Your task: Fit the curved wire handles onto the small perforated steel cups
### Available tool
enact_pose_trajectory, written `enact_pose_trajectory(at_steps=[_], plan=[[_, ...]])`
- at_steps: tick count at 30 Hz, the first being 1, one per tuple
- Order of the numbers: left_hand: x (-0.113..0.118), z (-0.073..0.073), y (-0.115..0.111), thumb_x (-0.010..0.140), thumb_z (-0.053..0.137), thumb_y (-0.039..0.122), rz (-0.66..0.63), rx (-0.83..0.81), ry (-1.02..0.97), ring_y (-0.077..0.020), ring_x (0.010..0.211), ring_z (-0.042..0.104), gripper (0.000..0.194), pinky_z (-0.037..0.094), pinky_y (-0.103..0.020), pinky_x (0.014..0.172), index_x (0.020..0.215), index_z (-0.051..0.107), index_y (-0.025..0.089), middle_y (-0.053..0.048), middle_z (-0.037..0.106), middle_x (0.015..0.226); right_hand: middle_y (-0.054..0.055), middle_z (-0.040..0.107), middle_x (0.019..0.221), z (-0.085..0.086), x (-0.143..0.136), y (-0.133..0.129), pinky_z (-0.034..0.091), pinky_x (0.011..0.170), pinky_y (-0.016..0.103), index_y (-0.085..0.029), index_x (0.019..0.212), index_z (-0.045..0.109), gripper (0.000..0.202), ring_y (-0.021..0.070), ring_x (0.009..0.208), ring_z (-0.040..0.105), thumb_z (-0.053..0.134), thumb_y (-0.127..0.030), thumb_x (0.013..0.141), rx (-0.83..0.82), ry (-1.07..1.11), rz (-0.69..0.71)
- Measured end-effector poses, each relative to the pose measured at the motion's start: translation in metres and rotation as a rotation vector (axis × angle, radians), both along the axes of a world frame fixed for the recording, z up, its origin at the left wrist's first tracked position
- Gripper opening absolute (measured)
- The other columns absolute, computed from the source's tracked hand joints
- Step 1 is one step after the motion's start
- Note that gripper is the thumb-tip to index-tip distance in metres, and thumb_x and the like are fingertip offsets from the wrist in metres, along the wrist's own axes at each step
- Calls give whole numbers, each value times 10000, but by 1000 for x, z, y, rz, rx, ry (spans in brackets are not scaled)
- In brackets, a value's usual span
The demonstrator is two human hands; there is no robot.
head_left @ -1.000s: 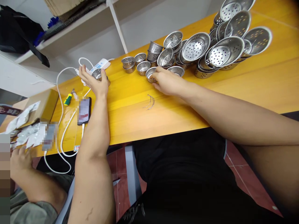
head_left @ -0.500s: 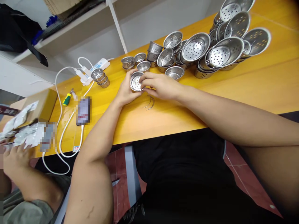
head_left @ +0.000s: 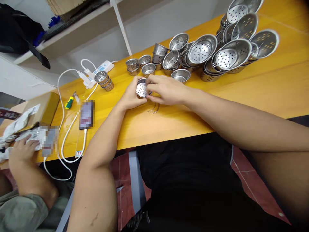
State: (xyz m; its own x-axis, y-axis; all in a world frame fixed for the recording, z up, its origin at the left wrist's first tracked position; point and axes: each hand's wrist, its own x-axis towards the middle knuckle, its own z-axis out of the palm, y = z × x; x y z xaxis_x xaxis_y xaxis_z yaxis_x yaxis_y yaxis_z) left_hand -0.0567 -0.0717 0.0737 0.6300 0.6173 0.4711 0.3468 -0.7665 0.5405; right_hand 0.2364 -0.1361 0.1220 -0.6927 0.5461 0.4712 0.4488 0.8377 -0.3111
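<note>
A small perforated metal strainer cup point(head_left: 141, 89) sits between my hands near the middle of the table, its holed bottom facing up toward me. My left hand point(head_left: 131, 96) wraps around its left side, thumb along the near rim. From the right, my right hand point(head_left: 164, 90) pinches the cup's right rim with its fingertips; whether something thin is also between them is hidden. Thin curved metal wires point(head_left: 155, 109) lie on the table just below my right fingers. Another strainer cup point(head_left: 148, 69) stands right behind, and one more cup point(head_left: 180, 76) is beyond my right wrist.
Stacked strainer cups point(head_left: 202, 48) of several sizes line the back right. A short cup stack point(head_left: 106, 82) stands by a power strip point(head_left: 101, 71) with white cables. At left are a phone point(head_left: 86, 115), a green-yellow screwdriver point(head_left: 69, 102), a cardboard box point(head_left: 48, 108) and a co-worker's hand point(head_left: 23, 149).
The cup between my hands has moved slightly toward me and right, and my right fingers have shifted on its rim. The co-worker's hand has moved up and right.
</note>
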Motion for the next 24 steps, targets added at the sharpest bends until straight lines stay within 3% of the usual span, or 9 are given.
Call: enact_pose_trajectory(at_steps=[4,8,13,24], plan=[[-2,-6,3,951,978,904,-40,-9,-50,-315,1354,833,1102,714,-542,1214,1723,414,355,-115,705,1580,184,736,1504,-4,4,10,530,1254,622,-243,1348,852,277,440,1408,668,671,-440,1276,39,4,48],[0,2,-2,930,970,982,-23,-93,-58,-319,1381,847,1062,725,-510,1218,1641,524,332,-109,761,1526,175,724,1411,-11,8,19,549,1173,579,-233,1338,830,273,417,1323,670,696,-458,1260,-7,60,68],[3,17,-13,923,984,973,-6,-130,-9,-373,1479,839,1066,716,-568,1318,1663,608,305,-152,811,1600,147,699,1253,-15,9,23,554,1073,512,-213,1188,846,329,362,1211,673,679,-485,1269,-26,111,114],[0,13,0,936,961,988,-40,-147,-24,-379,1465,836,1061,698,-621,1312,1685,588,335,-130,791,1568,182,782,1312,-3,10,22,571,1156,605,-228,1163,858,415,414,1240,713,671,-582,1274,-78,176,82]])
